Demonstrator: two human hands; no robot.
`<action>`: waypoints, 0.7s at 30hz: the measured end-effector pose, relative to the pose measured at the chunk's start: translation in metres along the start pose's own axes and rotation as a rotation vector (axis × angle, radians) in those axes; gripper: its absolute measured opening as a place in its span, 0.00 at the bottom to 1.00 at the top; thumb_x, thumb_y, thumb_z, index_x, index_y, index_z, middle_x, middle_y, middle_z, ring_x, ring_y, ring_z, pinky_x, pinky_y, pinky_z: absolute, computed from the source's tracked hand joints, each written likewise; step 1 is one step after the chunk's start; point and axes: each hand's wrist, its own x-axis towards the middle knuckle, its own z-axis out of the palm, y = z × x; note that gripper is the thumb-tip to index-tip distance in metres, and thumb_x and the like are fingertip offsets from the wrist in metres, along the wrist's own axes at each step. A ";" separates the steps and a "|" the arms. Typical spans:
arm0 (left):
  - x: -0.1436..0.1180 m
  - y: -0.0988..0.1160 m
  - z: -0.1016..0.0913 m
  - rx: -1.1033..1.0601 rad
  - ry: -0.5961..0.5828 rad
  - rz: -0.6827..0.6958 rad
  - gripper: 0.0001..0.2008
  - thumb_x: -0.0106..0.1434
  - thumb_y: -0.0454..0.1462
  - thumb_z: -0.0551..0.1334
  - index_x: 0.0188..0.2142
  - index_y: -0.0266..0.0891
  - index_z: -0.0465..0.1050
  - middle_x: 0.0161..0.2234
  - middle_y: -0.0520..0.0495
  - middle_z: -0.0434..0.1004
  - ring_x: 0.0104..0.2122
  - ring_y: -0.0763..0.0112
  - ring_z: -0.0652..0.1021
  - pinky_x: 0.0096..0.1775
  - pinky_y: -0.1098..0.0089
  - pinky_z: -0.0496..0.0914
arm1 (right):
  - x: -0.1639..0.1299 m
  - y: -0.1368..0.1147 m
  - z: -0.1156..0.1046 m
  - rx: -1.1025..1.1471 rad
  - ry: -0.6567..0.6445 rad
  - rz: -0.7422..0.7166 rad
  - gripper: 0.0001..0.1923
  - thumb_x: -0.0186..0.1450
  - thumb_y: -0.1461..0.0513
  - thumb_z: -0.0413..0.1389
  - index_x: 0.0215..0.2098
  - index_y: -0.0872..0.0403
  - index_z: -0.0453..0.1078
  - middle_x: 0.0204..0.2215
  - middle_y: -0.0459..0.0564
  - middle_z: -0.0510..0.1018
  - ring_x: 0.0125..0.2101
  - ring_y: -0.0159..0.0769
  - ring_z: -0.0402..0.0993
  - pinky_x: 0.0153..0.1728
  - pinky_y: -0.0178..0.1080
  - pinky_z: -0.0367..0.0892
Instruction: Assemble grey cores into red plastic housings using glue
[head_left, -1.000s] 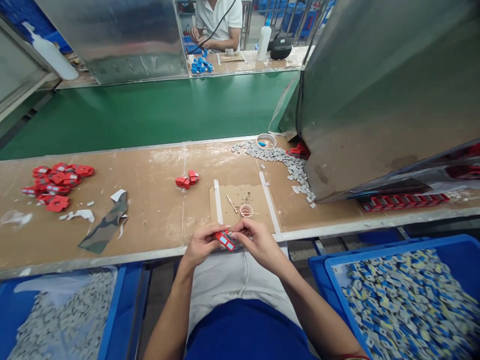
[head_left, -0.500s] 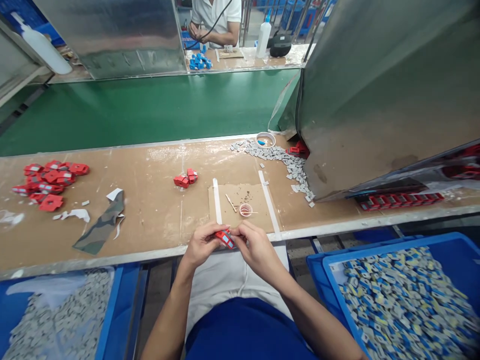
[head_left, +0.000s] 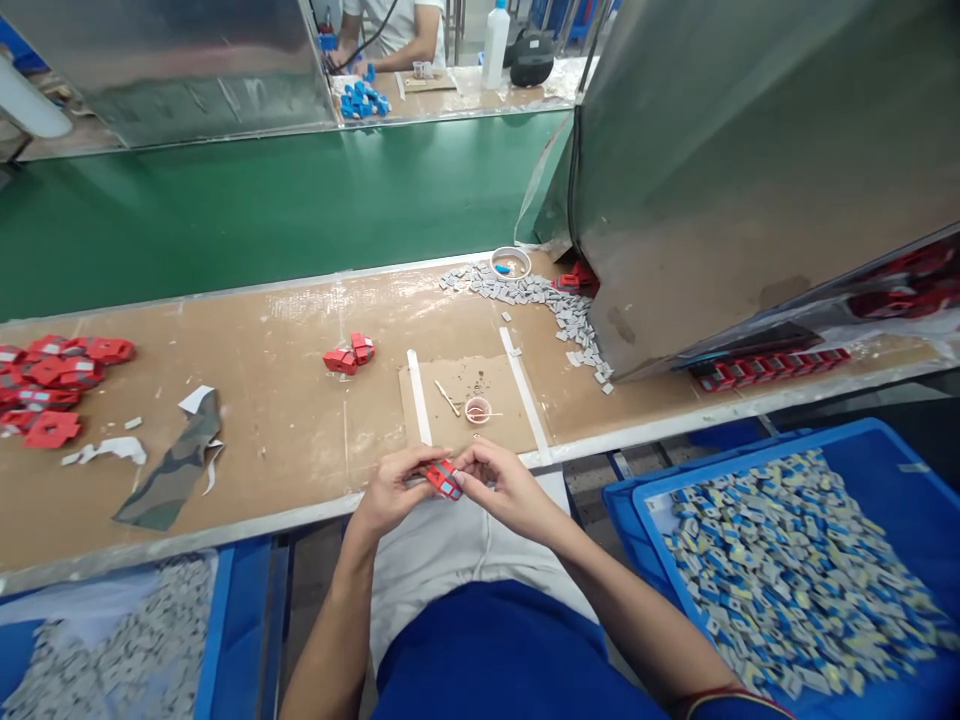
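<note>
Red piece (head_left: 444,480) held over the desk's (head_left: 277,400) near edge
Left hand (head_left: 388,492) pinches it; right hand (head_left: 504,486), fingertips bunched, touches its right side, grip unclear.

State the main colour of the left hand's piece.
The held piece is mainly red, best seen in the head view.

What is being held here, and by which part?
A red piece: the left hand pinches its left end; the right hand touches its right side.

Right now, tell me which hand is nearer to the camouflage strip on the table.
Left. The left hand is to the right of the camouflage strip; the right hand is farther right, on the other side of the small red piece.
</note>
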 end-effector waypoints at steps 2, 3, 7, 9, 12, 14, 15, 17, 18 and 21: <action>0.000 0.001 -0.001 0.029 -0.019 0.035 0.13 0.63 0.33 0.70 0.48 0.34 0.81 0.39 0.42 0.81 0.38 0.73 0.82 0.41 0.78 0.75 | 0.002 0.001 0.000 0.070 -0.058 0.092 0.17 0.68 0.53 0.55 0.37 0.61 0.71 0.30 0.51 0.70 0.27 0.29 0.62 0.27 0.33 0.58; 0.001 0.002 -0.001 0.058 -0.030 0.068 0.12 0.63 0.33 0.69 0.46 0.33 0.81 0.37 0.43 0.80 0.37 0.74 0.81 0.40 0.79 0.74 | 0.002 0.002 0.000 0.111 -0.092 0.136 0.19 0.67 0.51 0.55 0.35 0.61 0.69 0.27 0.49 0.68 0.25 0.28 0.59 0.25 0.33 0.55; 0.004 0.005 -0.002 0.106 -0.085 0.174 0.11 0.64 0.34 0.69 0.45 0.32 0.80 0.33 0.45 0.78 0.32 0.78 0.78 0.37 0.80 0.71 | 0.005 0.004 0.003 0.242 -0.197 0.254 0.21 0.63 0.48 0.56 0.30 0.58 0.61 0.20 0.42 0.56 0.22 0.25 0.48 0.22 0.32 0.44; 0.005 0.005 -0.003 0.138 -0.110 0.198 0.10 0.64 0.35 0.68 0.45 0.32 0.79 0.31 0.46 0.76 0.31 0.79 0.76 0.35 0.80 0.70 | 0.005 0.005 0.004 0.300 -0.213 0.269 0.19 0.62 0.50 0.56 0.30 0.56 0.59 0.20 0.41 0.57 0.22 0.24 0.47 0.21 0.32 0.42; 0.006 0.005 -0.005 0.223 -0.140 0.231 0.10 0.65 0.33 0.68 0.45 0.31 0.79 0.30 0.47 0.74 0.29 0.79 0.75 0.33 0.80 0.68 | 0.002 0.006 0.002 0.345 -0.222 0.264 0.17 0.63 0.52 0.56 0.31 0.57 0.59 0.20 0.41 0.57 0.22 0.24 0.47 0.21 0.32 0.42; 0.005 0.006 -0.004 0.247 -0.156 0.253 0.11 0.64 0.31 0.67 0.46 0.32 0.77 0.32 0.47 0.75 0.31 0.79 0.75 0.34 0.81 0.69 | -0.002 0.005 0.000 0.262 -0.191 0.209 0.18 0.66 0.51 0.57 0.31 0.59 0.64 0.20 0.42 0.56 0.22 0.25 0.48 0.22 0.32 0.44; 0.005 0.008 -0.003 0.240 -0.151 0.254 0.12 0.64 0.31 0.67 0.48 0.34 0.76 0.34 0.46 0.76 0.33 0.79 0.77 0.36 0.81 0.70 | -0.004 0.005 -0.001 0.200 -0.149 0.152 0.19 0.68 0.51 0.56 0.33 0.61 0.67 0.21 0.43 0.58 0.23 0.26 0.50 0.23 0.32 0.47; 0.003 0.011 0.002 0.204 -0.098 0.252 0.14 0.65 0.29 0.67 0.50 0.37 0.74 0.41 0.44 0.78 0.40 0.76 0.79 0.43 0.78 0.73 | -0.009 0.003 -0.001 0.138 -0.033 0.040 0.17 0.70 0.53 0.57 0.40 0.62 0.71 0.28 0.49 0.68 0.28 0.28 0.62 0.29 0.32 0.59; 0.002 0.014 0.006 0.194 -0.048 0.257 0.16 0.65 0.29 0.66 0.51 0.38 0.73 0.44 0.43 0.78 0.45 0.74 0.80 0.47 0.76 0.73 | -0.012 0.002 0.001 0.167 0.011 0.007 0.17 0.71 0.54 0.58 0.44 0.62 0.71 0.33 0.52 0.72 0.33 0.28 0.67 0.34 0.32 0.65; -0.001 0.025 0.016 0.232 0.130 0.313 0.19 0.64 0.26 0.66 0.53 0.38 0.70 0.50 0.42 0.77 0.55 0.71 0.76 0.57 0.70 0.71 | -0.017 0.000 0.007 0.426 0.015 0.013 0.19 0.72 0.54 0.59 0.54 0.58 0.67 0.46 0.56 0.76 0.45 0.29 0.74 0.45 0.32 0.71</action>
